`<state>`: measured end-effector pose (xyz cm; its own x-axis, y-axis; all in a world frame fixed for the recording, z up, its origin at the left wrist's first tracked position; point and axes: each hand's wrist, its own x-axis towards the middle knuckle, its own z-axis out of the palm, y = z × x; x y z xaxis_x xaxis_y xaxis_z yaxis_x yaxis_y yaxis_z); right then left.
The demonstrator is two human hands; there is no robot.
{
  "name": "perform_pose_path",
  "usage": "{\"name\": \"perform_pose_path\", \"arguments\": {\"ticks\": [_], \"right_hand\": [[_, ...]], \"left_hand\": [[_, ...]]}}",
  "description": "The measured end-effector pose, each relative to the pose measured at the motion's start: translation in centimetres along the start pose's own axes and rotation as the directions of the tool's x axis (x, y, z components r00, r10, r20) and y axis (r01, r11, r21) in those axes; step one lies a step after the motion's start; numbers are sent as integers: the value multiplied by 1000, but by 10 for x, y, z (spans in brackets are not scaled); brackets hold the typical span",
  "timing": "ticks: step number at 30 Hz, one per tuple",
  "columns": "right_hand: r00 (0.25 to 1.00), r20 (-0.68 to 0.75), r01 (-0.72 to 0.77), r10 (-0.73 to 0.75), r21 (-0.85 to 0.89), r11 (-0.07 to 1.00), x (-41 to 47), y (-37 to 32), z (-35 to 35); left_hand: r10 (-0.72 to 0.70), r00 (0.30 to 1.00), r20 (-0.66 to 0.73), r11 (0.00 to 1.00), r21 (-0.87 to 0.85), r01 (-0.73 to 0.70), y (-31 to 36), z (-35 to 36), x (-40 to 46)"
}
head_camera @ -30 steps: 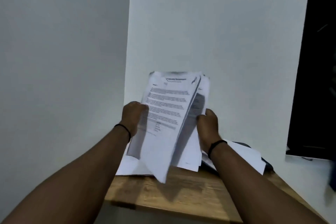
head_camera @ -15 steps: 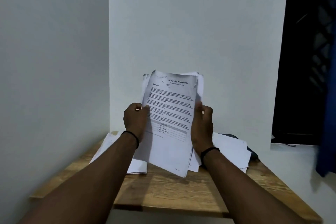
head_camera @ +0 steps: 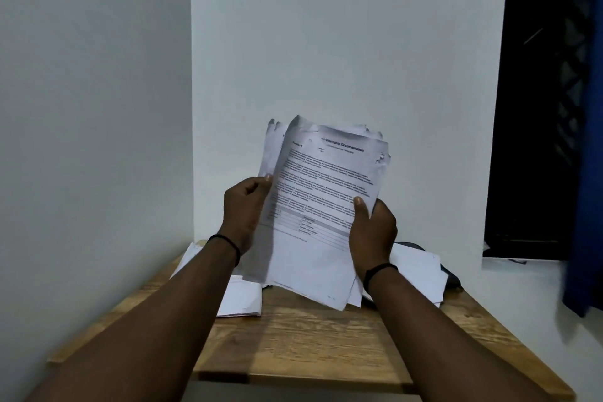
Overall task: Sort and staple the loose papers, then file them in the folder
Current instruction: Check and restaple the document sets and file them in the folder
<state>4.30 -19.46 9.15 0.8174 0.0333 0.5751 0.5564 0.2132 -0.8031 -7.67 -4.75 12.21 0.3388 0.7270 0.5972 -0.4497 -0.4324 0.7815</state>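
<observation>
2 hands hold up a sheaf of printed papers (head_camera: 321, 206) above the far part of a small wooden table (head_camera: 303, 343) that is pushed into a white corner. The left hand (head_camera: 246, 214) grips the sheaf's left edge, fingers curled behind the sheets and thumb at the front near the upper left. The right hand (head_camera: 372, 232) grips the right edge lower down, its thumb laid flat on the top page and the other fingers hidden behind. The top sheet is tilted, its lower corner pointing down toward the table, and its heading reads something like "Internship Documentation"; the upper edges look crumpled, and a few sheets fan out behind at the top left. Each wrist wears a thin black band. More loose white sheets (head_camera: 239, 299) lie on the table below the left hand, and another pile (head_camera: 419, 274) lies at the right rear, resting over a dark item (head_camera: 452, 277) I cannot make out. A dark window and a blue curtain (head_camera: 584, 238) stand at the far right.
</observation>
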Motion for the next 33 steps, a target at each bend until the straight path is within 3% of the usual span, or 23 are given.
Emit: {"name": "perform_pose_path", "arguments": {"ticks": [11,15,24,29,33], "right_hand": [[995,57,-93,82,226,970,3,10,-2],[996,53,-78,68,213,974,5,12,-1],[992,-123,51,-38,102,994,11,-13,-1],[999,31,-21,17,131,991,5,-5,-5],[966,222,-158,135,89,984,-17,46,-14]], "left_hand": [[33,995,-91,975,220,-12,-13,0,9],[50,995,-92,978,208,-30,-15,3,8],[57,994,-90,997,64,-52,12,19,2],[50,993,107,995,-92,-41,-7,10,-14],[-83,980,179,996,-16,87,-54,-8,-36]]}}
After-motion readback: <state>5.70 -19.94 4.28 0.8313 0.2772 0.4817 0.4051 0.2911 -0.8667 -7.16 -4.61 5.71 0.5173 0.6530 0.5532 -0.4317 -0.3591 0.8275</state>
